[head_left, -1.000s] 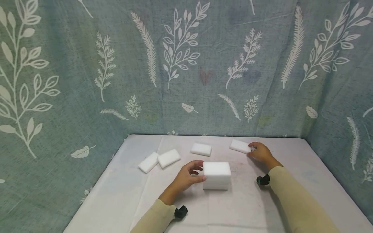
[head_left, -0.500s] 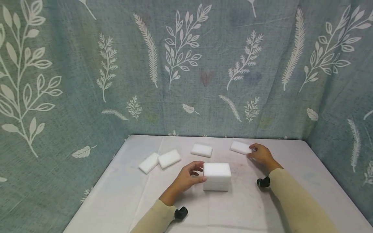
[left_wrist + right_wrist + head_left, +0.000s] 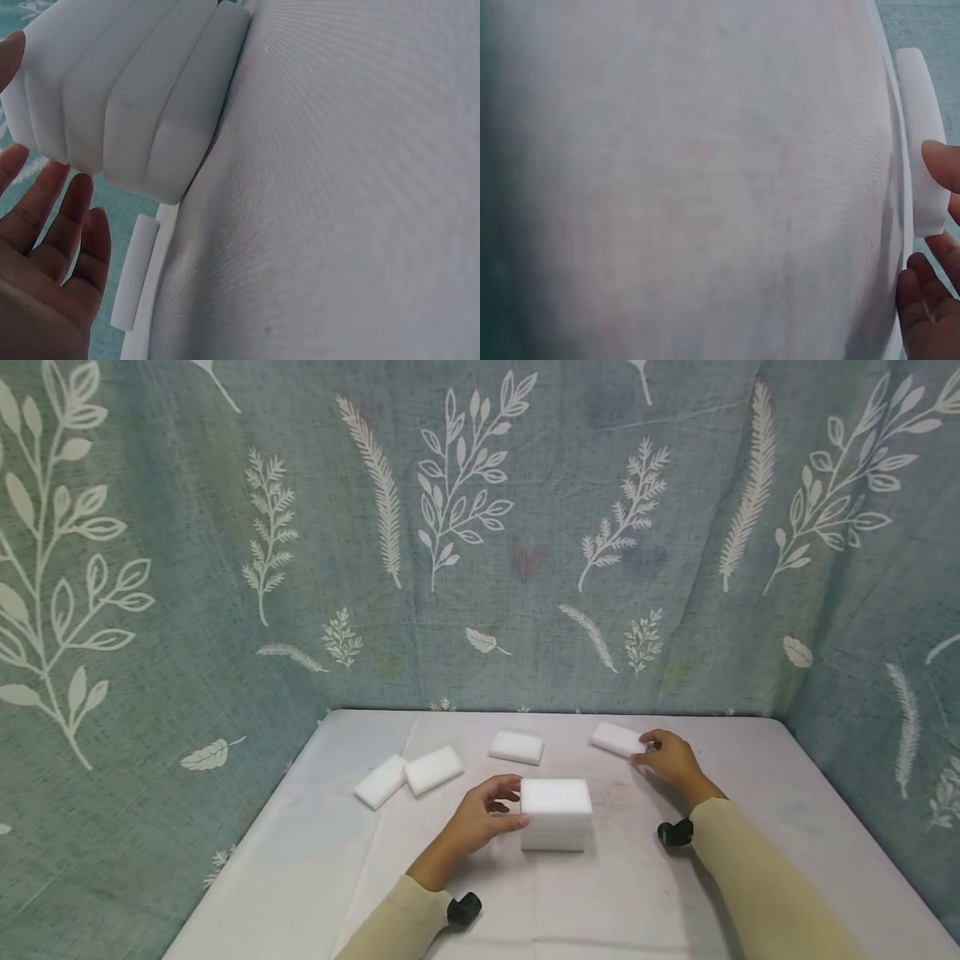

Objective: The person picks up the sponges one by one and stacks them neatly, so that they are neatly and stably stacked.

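In the head view, a stack of several white sponges (image 3: 555, 822) stands upright near the middle of the table. My left hand (image 3: 480, 814) is at its left end, thumb touching the near corner and the index fingertip by the far corner. The left wrist view shows this hand's other fingers extended and loose, their tips against or close to the stack's edge. At the back right, my right hand (image 3: 671, 760) pinches the right end of a single white sponge (image 3: 617, 739) that lies flat. Its thumb is on the sponge's side in the right wrist view, with part of the fingers hidden.
Two white sponges (image 3: 433, 770) lie touching at the left of the white-covered table (image 3: 300, 868). Another sponge (image 3: 517, 747) lies behind the stack. A grey-green leaf-patterned curtain (image 3: 480, 610) walls the back and both sides.
The view shifts very slightly. Both hands, the stack and the loose sponges stay practically in place.
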The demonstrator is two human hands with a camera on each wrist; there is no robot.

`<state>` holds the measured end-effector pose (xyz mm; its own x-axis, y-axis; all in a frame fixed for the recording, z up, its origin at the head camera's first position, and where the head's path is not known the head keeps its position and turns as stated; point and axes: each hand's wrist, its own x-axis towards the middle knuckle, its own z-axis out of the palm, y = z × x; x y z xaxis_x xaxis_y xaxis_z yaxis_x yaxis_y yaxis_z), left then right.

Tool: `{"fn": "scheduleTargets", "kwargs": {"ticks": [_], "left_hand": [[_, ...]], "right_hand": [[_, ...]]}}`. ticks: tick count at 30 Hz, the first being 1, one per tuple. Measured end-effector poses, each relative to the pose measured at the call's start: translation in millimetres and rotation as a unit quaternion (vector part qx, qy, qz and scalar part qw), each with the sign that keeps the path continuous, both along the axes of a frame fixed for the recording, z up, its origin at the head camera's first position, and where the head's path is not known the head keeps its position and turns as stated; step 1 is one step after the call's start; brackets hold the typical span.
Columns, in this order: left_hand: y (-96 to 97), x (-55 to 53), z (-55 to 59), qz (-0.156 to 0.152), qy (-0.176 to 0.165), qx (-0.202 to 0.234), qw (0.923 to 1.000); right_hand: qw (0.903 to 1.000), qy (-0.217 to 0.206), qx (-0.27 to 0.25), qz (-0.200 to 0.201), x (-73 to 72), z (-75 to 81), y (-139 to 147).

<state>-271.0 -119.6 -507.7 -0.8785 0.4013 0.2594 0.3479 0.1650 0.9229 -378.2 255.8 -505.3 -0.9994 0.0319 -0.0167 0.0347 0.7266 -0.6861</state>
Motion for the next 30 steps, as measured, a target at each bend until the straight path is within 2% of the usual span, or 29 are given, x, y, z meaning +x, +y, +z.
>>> {"fn": "scheduleTargets", "kwargs": {"ticks": [10, 15, 17, 22, 24, 30], "left_hand": [[-0.1, 1.5, 1.1, 0.001, 0.000, -0.002, 1.0000], [1.2, 2.0, 3.3, 0.002, -0.009, 0.001, 1.0000], [1.7, 3.7, 7.5, -0.003, -0.015, 0.003, 0.9999], [1.8, 13.1, 26.5, -0.020, -0.024, 0.008, 0.9995], [1.6, 12.7, 25.6, -0.019, -0.024, 0.008, 0.9995], [1.1, 3.0, 4.8, -0.002, -0.007, 0.001, 1.0000]], "right_hand": [[0.9998, 0.005, -0.018, 0.000, 10.0, 0.3, -2], [0.9997, 0.016, -0.010, 0.016, 13.4, 0.7, -2], [0.9993, 0.025, -0.009, 0.026, 15.2, 2.1, -3], [0.9970, 0.052, -0.014, 0.055, 20.2, 5.5, -5], [0.9957, 0.063, -0.014, 0.066, 22.1, 6.8, -5], [0.9932, 0.081, -0.014, 0.083, 27.6, 10.5, -4]]}}
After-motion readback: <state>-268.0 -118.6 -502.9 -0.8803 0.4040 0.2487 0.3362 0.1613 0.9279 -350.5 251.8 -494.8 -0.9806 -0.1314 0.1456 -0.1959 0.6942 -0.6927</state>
